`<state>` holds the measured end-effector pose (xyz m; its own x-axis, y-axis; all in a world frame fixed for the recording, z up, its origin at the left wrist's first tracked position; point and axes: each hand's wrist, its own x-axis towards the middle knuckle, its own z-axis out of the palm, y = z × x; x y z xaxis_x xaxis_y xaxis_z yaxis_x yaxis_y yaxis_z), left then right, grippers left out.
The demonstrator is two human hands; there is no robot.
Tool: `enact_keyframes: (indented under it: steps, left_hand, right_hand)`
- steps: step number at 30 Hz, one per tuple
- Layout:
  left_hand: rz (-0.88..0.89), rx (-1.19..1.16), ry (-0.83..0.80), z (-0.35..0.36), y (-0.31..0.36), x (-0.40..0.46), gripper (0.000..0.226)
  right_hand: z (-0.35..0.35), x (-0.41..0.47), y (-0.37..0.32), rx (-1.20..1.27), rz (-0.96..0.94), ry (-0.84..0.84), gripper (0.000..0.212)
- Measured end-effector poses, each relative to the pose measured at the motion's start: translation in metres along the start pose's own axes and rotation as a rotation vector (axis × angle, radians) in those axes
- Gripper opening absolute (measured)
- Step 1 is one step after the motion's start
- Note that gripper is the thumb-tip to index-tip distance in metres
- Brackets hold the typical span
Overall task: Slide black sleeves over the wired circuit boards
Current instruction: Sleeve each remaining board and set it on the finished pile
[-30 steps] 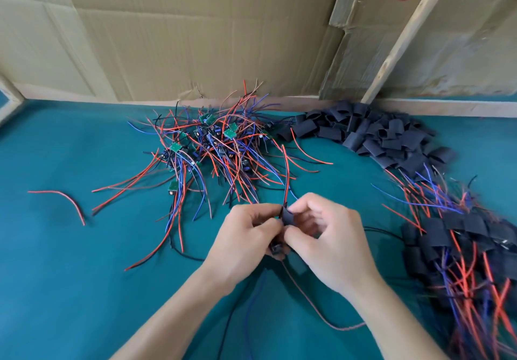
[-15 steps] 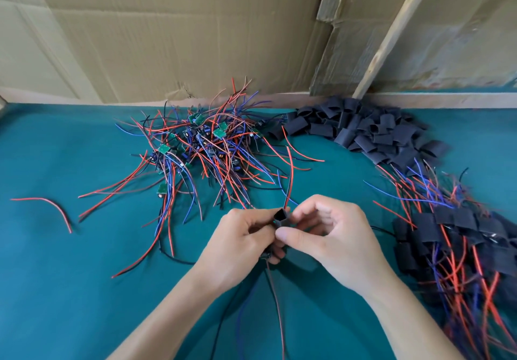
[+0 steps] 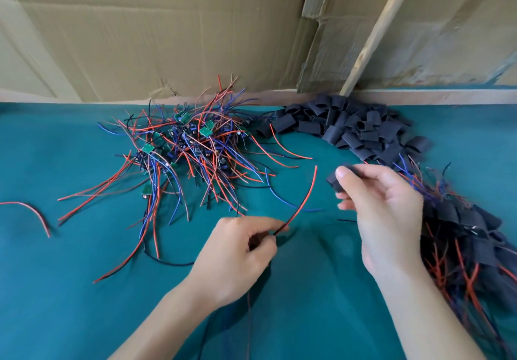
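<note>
My right hand (image 3: 383, 208) pinches a black sleeve (image 3: 334, 179) between thumb and fingers, raised above the cloth. My left hand (image 3: 237, 256) is closed around a wired circuit board that its fingers hide; a red wire (image 3: 303, 200) arcs up out of the fist and darker wires trail down toward me. The two hands are apart. A tangle of bare green boards with red, blue and black wires (image 3: 190, 150) lies at centre left. Loose black sleeves (image 3: 361, 130) are heaped at the back right. Sleeved boards (image 3: 461, 236) are piled along the right edge.
The work surface is a teal cloth (image 3: 70, 275). Cardboard sheets (image 3: 167, 29) and a leaning wooden stick (image 3: 372, 35) form the back wall. A single red wire (image 3: 30, 211) lies alone at the far left.
The hands were together at the centre, working a sleeve at the board. Now they have separated: the right hand moved up and right with the sleeve, the left stayed low holding the wires.
</note>
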<state>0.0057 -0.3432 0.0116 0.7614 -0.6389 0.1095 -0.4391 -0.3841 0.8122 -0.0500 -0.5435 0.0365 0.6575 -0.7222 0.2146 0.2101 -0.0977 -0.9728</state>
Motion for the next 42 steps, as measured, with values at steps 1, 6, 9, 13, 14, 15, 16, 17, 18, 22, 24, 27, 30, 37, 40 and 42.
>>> enact_keyframes:
  steps: [1,6,9,13,14,15,16,17,18,22,24,27,30,37,40,42]
  left_hand:
    - [0.039,0.064,0.018,0.0008,0.001,-0.0006,0.032]
    - [0.138,0.201,0.065,0.004,0.0064,-0.0026,0.028]
    - [0.169,0.265,0.068,0.0051,0.0076,-0.0041,0.025]
    - [0.191,0.297,0.083,0.0059,0.0079,-0.0048,0.028]
    - [0.2,0.304,0.091,0.0059,0.0081,-0.005,0.029]
    - [0.209,0.311,0.1,0.006,0.0084,-0.0052,0.028]
    - [0.214,0.321,0.107,0.0061,0.0088,-0.0056,0.027]
    - [0.216,0.334,0.11,0.0062,0.0089,-0.0059,0.027]
    - [0.217,0.349,0.112,0.0064,0.009,-0.0062,0.026]
    - [0.231,0.388,0.128,0.0066,0.01,-0.0074,0.023]
    - [0.249,0.4,0.138,0.0062,0.0107,-0.0077,0.026]
    - [0.267,0.429,0.133,0.0063,0.0101,-0.0079,0.026]
    - [0.28,0.436,0.132,0.0065,0.0091,-0.0083,0.024]
    - [0.304,0.452,0.163,0.0071,0.0076,-0.0085,0.025]
    - [0.311,0.463,0.159,0.0075,0.007,-0.0091,0.026]
    - [0.32,0.464,0.165,0.0079,0.0062,-0.009,0.025]
  right_hand:
    - [0.0,0.0,-0.0003,-0.027,-0.032,0.044,0.008]
    - [0.0014,-0.0025,0.0008,-0.153,-0.159,0.098,0.018]
    - [0.0034,-0.0057,0.0018,-0.213,-0.182,0.093,0.016]
    - [0.0043,-0.0065,0.0018,-0.295,-0.174,0.114,0.02]
    - [0.0039,-0.0059,0.002,-0.296,-0.16,0.123,0.019]
    - [0.0035,-0.0052,0.0024,-0.284,-0.144,0.128,0.019]
    - [0.0032,-0.0049,0.0028,-0.264,-0.127,0.128,0.018]
    - [0.0032,-0.0046,0.0033,-0.238,-0.109,0.125,0.017]
    - [0.0031,-0.0045,0.0036,-0.204,-0.087,0.119,0.015]
    - [0.0026,-0.0032,0.0041,-0.063,0.019,0.105,0.01]
    - [0.0012,-0.0022,0.0036,-0.021,0.038,0.122,0.01]
    - [0.0016,-0.0019,0.0032,0.001,0.045,0.136,0.009]
    - [0.002,-0.0018,0.0041,0.004,0.051,0.156,0.01]
    - [0.0004,-0.0013,0.0006,0.006,0.067,0.172,0.012]
    - [0.0002,-0.0015,-0.0002,0.009,0.084,0.15,0.011]
    - [-0.0003,-0.0016,-0.0005,0.019,0.103,0.121,0.011]
